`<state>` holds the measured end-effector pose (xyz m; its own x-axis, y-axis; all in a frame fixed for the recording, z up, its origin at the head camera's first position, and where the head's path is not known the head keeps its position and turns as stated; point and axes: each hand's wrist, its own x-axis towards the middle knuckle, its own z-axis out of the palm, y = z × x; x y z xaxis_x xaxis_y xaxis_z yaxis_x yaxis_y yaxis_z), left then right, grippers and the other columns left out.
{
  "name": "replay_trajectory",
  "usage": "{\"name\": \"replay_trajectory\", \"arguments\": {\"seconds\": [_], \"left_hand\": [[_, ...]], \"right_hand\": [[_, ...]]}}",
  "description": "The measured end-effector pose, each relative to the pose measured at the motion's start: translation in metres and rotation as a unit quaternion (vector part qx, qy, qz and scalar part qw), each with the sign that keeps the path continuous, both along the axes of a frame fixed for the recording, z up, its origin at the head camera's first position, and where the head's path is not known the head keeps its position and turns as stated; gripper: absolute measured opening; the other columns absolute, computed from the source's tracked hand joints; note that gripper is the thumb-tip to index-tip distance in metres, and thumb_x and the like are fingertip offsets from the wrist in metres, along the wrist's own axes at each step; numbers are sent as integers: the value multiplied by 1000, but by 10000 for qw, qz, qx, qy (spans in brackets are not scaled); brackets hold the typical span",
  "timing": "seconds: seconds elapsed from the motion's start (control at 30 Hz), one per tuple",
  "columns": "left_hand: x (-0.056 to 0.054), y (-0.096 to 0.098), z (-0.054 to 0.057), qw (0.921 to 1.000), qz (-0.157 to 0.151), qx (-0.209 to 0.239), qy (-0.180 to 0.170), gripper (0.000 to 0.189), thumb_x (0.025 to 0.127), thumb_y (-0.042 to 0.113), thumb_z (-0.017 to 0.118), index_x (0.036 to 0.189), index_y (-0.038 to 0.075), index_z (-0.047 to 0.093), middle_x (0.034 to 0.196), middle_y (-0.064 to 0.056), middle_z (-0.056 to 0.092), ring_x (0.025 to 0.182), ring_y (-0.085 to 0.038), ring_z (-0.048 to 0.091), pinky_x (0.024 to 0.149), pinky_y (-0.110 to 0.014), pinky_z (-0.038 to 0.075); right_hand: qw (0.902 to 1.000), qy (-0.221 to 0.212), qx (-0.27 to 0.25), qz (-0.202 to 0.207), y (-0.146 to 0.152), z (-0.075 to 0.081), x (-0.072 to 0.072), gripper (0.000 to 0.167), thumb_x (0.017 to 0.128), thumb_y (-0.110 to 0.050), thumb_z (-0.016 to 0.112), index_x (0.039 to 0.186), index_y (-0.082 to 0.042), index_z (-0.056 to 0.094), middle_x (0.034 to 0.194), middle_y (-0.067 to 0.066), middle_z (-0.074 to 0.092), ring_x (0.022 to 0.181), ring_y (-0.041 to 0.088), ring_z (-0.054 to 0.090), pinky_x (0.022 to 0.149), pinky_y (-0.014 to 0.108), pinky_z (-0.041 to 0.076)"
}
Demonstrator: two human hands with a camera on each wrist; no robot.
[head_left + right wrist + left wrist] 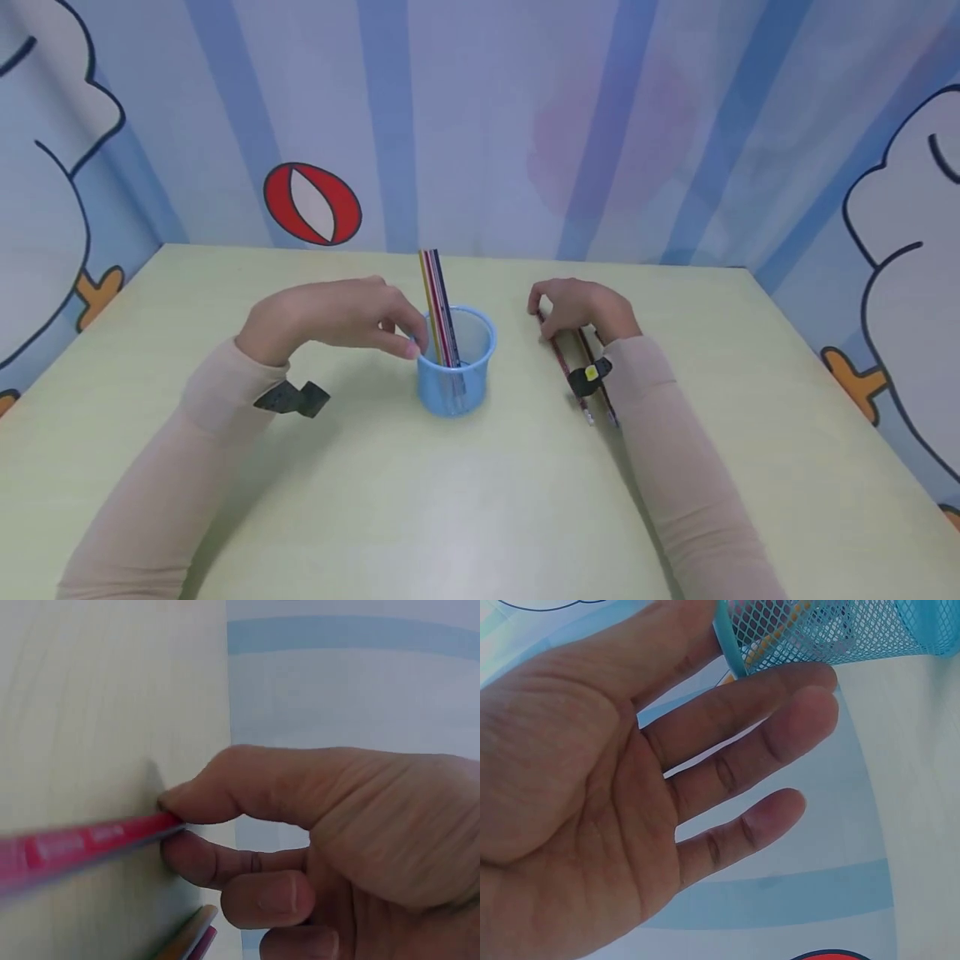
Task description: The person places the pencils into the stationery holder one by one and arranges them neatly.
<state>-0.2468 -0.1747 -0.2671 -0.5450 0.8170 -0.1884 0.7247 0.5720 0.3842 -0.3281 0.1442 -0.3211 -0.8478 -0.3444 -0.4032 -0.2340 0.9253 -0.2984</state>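
Observation:
My left hand holds the rim of a light blue mesh pencil cup at its left side, thumb and finger at the edge; its other fingers stretch out beside the mesh wall. Several pencils, with yellow, red and dark blue sides, stand upright in the cup, leaning slightly left. To the right of the cup, my right hand pinches one end of a red pencil between thumb and index finger, close over the table. Beneath that hand more pencils lie on the tabletop, partly hidden by wrist and sleeve.
The pale yellow table ends at a striped blue backdrop printed with a red ball and white cartoon figures. Dark wrist cameras sit on both sleeves.

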Motion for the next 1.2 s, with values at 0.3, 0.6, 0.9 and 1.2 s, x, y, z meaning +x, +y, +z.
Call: {"name": "replay_trajectory", "arguments": {"seconds": [0.3, 0.6, 0.9, 1.2], "left_hand": [[-1, 1, -3, 10000, -31, -31, -77, 19, 96, 20, 70, 114, 17, 74, 103, 12, 69, 97, -10, 64, 89, -33, 53], [-5, 5, 6, 10000, -60, 40, -37, 20, 96, 21, 70, 115, 18, 74, 104, 9, 71, 97, -10, 64, 90, -34, 53], [-2, 1, 6, 10000, -65, 26, 2, 19, 96, 22, 69, 114, 18, 74, 102, 10, 70, 95, -11, 64, 88, -34, 54], [1, -1, 3, 10000, -62, 19, -14, 19, 96, 22, 69, 113, 18, 74, 101, 9, 71, 94, -11, 64, 88, -34, 54]], "right_hand": [[9856, -379, -1586, 444, 6, 7, 0, 45, 91, -9, 65, 131, -18, 48, 94, 10, 68, 73, 22, 50, 65, 37, 41], [8963, 441, -4350, 735, 19, 65, 16, 40, 93, -5, 67, 124, -19, 45, 82, 12, 61, 71, 23, 55, 60, 29, 44], [7721, 847, -6215, 1016, -2, 90, 41, 29, 96, 5, 54, 117, -11, 43, 71, 10, 50, 48, 17, 27, 48, 28, 26], [7270, 1716, -6576, 979, -26, 78, 40, 27, 94, 4, 60, 113, -11, 49, 85, 15, 59, 51, 20, 43, 47, 26, 32]]}}
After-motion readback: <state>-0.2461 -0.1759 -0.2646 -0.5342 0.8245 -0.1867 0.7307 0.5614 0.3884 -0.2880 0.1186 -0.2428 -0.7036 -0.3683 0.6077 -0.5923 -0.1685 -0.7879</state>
